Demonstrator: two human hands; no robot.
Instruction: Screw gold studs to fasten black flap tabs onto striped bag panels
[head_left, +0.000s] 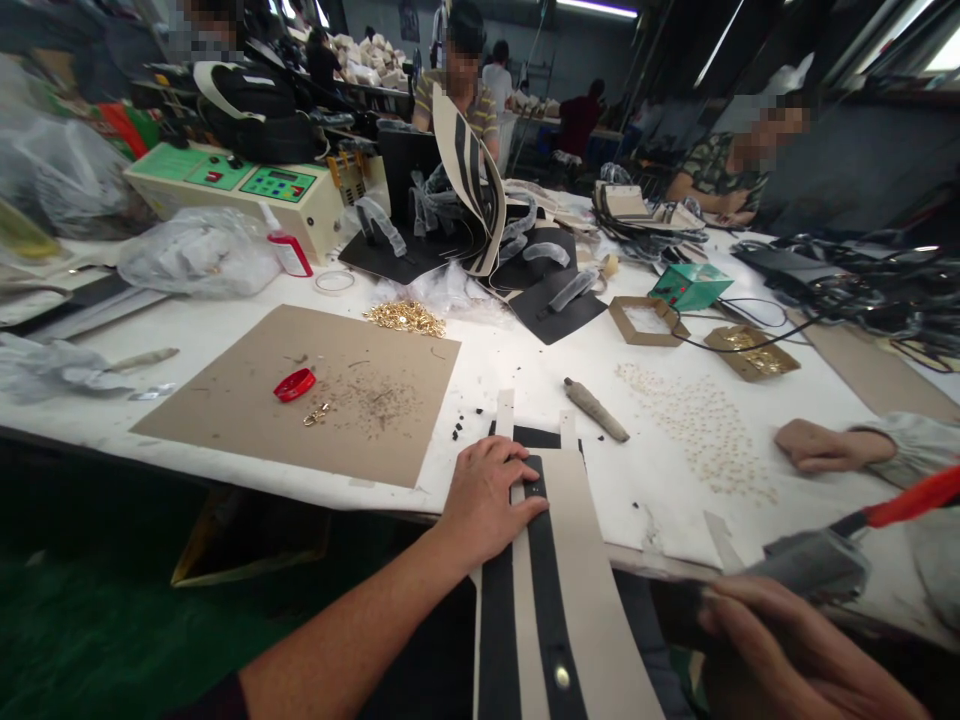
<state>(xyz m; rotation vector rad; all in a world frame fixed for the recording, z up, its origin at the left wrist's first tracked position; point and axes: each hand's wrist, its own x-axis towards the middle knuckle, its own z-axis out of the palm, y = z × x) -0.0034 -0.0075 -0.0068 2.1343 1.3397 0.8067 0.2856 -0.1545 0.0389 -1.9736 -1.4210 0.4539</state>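
Here's the big one first: your white table [517, 365] spreads across the view, with a brown board [247, 375] lying flat on its left half. Right in front of you comes the striped panel [581, 530], beige with black bands, its far end on the table edge and its near end running down out of view. Beyond the board sits the control machine [225, 190], green-faced, beside a crumpled plastic bag [199, 250].

Now to your hands! Your left hand [487, 495] lies over the panel's far end, thumb and fingers slightly apart, touching the black strip. Your right hand [780, 640], low on the right, is bent against something dark; blur means you can't tell whether it grips. Just above it, a blurred grey tool shows a red handle [915, 497]. A co-worker's fist [814, 447] rests on the table.

Smaller still: a green box [690, 287] near two cardboard trays, a tapered grey stick [596, 408] past your panel, a red ring [295, 385] on the board, and a heap of gold pieces [405, 318] at its far edge.
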